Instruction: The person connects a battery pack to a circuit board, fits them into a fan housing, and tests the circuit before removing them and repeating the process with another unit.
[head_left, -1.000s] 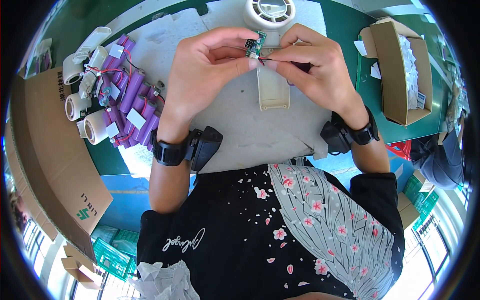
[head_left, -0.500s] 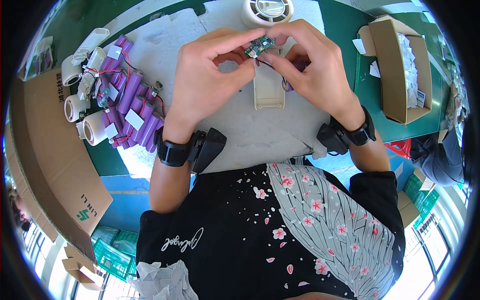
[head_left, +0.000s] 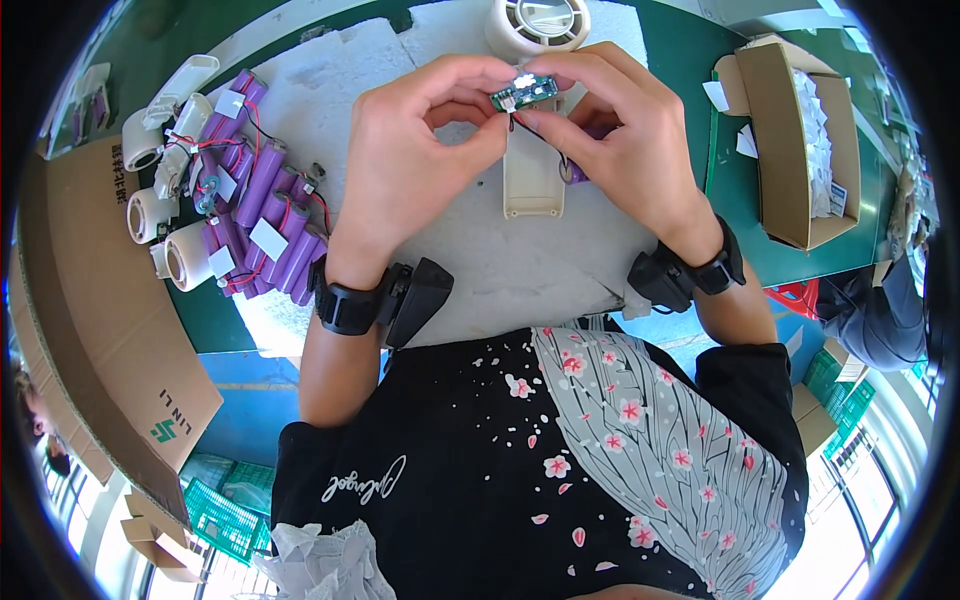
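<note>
Between my fingertips I hold a small green circuit board point(head_left: 540, 90), with a white connector and thin red and black wires at its lower edge. My left hand point(head_left: 415, 150) pinches the board's left end. My right hand point(head_left: 640, 145) pinches the other end, and the wires run down toward its thumb. A purple cylindrical battery point(head_left: 575, 172) shows partly beneath the right fingers; most of it is hidden. A bright white patch shines at the board's upper edge. Beneath the hands lies an off-white handheld fan, with its round head point(head_left: 538, 25) and long handle shell point(head_left: 533, 190).
On the left lie several purple batteries point(head_left: 262, 185) with wires and white tabs, beside white fan housings point(head_left: 187, 255). A large cardboard box point(head_left: 130, 290) stands at the left edge. An open carton point(head_left: 785, 150) of small white pieces is at right. A pale foam sheet point(head_left: 480, 270) covers the table's middle.
The circuit board has turned to lie more level, and a bright white patch now shows on it. My right hand has shifted slightly; both hands keep hold of the board.
</note>
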